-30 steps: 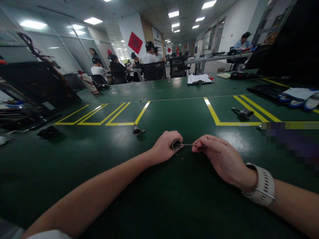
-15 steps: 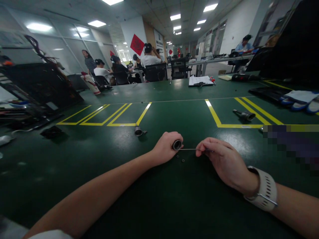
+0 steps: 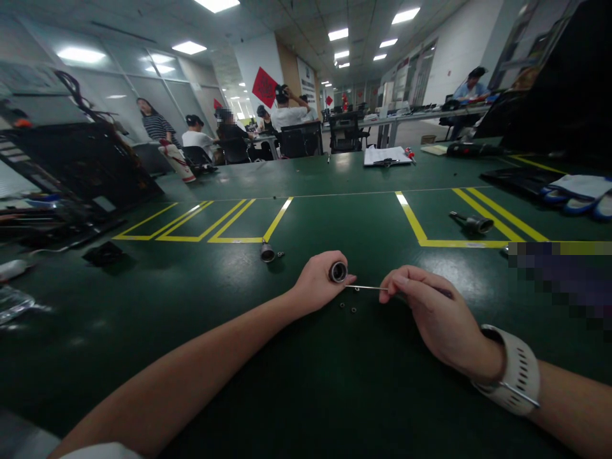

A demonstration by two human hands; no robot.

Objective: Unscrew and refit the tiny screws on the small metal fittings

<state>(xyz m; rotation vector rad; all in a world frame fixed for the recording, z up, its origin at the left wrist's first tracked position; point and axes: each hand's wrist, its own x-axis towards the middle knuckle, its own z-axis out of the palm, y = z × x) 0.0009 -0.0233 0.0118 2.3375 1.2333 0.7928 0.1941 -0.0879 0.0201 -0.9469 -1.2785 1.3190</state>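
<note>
A round hollow metal part is gripped in my left hand, its open end facing me. My right hand pinches a thin metal rod, whose tip reaches close to the left hand, just below the metal part. Small rings lie on the green table under the rod, and another small piece is beside the rod. Farther left on the table is a second metal part with a small bit next to it. A similar metal part lies at the right.
Yellow tape marks the green table. A clipboard with papers lies at the back, gloves at the right. A black object and clear plastic are at the left. People sit beyond.
The rod's tip has come out of the metal part's opening, and the right hand has shifted slightly right. A small piece now shows beside the rod. The metal part is turned a little.
</note>
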